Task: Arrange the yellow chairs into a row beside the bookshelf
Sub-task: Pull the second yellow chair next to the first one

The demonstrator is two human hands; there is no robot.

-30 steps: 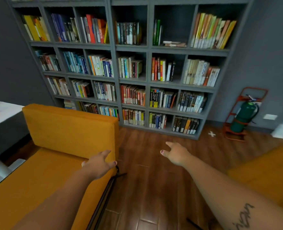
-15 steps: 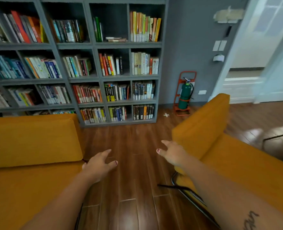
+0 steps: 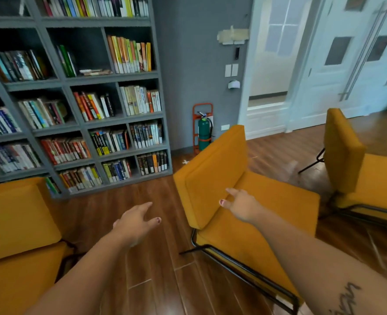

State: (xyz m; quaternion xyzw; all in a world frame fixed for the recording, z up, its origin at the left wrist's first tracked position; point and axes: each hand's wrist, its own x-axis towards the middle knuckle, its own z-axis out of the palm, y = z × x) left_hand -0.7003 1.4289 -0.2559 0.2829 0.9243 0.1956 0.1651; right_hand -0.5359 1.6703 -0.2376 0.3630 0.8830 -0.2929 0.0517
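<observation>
Before the bookshelf [image 3: 110, 76], left hand [image 3: 135, 223] and right hand [image 3: 242, 206] reach forward, each grip slack and empty, near a yellow chair [image 3: 213, 178].

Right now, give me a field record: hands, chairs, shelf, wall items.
left hand: open, empty, above bare floor between left chair and middle chair
right hand: open, empty, extended toward middle chair's backrest; contact unclear
right chair: farther right, by the doorway, apart from the others
row: not formed; middle chair angled
bookshelf: grey, book-filled, behind left chair
fire extinguisher: green, red stand, against wall
</observation>
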